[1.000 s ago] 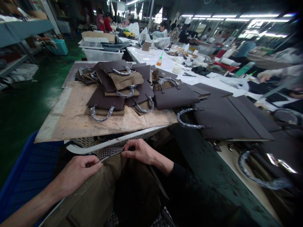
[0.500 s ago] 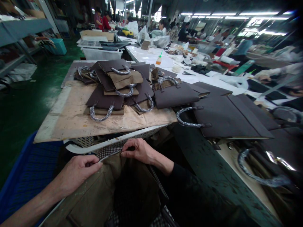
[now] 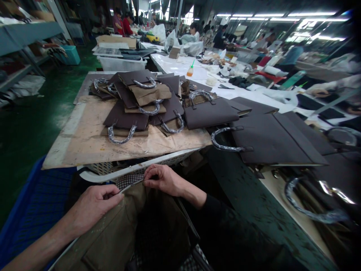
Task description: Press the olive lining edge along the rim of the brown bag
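In front of me hangs an olive-brown fabric bag lining (image 3: pixel 113 226) with a pale edge and a black-and-white checked cloth (image 3: pixel 126 181) on its other face. My left hand (image 3: pixel 97 201) pinches the top edge at the left, thumb over the cloth. Farther right along the same edge, my right hand (image 3: pixel 162 180) grips it between thumb and fingertips. The lining's lower middle sinks into dark shadow, so its inside is hard to make out. Just beyond both hands is the rim of a white plastic basket (image 3: pixel 135 169).
Dark brown handbag panels (image 3: pixel 208 113) with plastic-wrapped handles lie piled on the board-topped table (image 3: pixel 73 139). More panels (image 3: pixel 273 139) reach to the right. A blue crate (image 3: pixel 34 203) stands at lower left. Behind are a glue bottle (image 3: pixel 190 69) and people at work (image 3: pixel 128 24).
Almost nothing differs. The view has shifted very slightly, and both hands keep their pinch on the lining's edge.
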A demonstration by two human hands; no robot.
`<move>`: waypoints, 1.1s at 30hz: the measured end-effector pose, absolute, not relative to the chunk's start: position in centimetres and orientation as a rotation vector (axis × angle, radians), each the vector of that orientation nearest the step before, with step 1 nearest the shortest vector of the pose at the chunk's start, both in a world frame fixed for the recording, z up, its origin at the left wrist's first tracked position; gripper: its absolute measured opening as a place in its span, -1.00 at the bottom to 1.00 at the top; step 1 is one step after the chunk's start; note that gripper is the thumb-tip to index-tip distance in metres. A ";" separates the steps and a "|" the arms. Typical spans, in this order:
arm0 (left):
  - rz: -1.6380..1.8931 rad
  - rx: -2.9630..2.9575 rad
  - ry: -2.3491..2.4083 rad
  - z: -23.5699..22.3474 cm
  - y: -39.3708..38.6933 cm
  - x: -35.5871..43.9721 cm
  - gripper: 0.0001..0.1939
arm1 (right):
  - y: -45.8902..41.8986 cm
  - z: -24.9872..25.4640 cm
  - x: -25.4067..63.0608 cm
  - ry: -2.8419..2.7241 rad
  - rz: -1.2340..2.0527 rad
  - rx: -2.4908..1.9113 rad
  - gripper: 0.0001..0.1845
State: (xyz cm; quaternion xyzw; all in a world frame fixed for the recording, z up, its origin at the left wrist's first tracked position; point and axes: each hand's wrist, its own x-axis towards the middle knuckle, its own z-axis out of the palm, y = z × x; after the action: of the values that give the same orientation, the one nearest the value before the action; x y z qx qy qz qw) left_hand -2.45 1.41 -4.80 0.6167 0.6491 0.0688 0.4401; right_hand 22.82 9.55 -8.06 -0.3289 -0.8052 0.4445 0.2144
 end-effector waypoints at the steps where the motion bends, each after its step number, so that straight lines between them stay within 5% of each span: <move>1: 0.168 1.533 1.614 -4.8 1.4 -2.4 -0.54 | 9.6 -8.0 22.8 -2.239 1.224 -0.929 -0.94; 18: 0.197 1.515 1.574 -4.5 1.3 -1.9 -0.58 | 9.6 -7.3 22.3 -2.142 1.203 -1.356 -0.84; 21: 0.210 1.476 1.581 -4.6 1.5 -2.4 -0.59 | 10.1 -7.8 22.4 -2.103 1.297 -1.244 -0.69; 33: 0.270 1.552 1.356 -5.6 5.3 -1.0 -0.59 | 10.5 -9.1 21.8 -2.045 1.552 -1.049 -0.80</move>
State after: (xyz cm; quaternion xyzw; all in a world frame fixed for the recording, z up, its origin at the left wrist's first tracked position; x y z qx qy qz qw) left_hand -1.00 5.28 -5.62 0.6435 0.5626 0.1120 0.5068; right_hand 21.83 10.54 -9.10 -0.3719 -0.7250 0.5501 0.1830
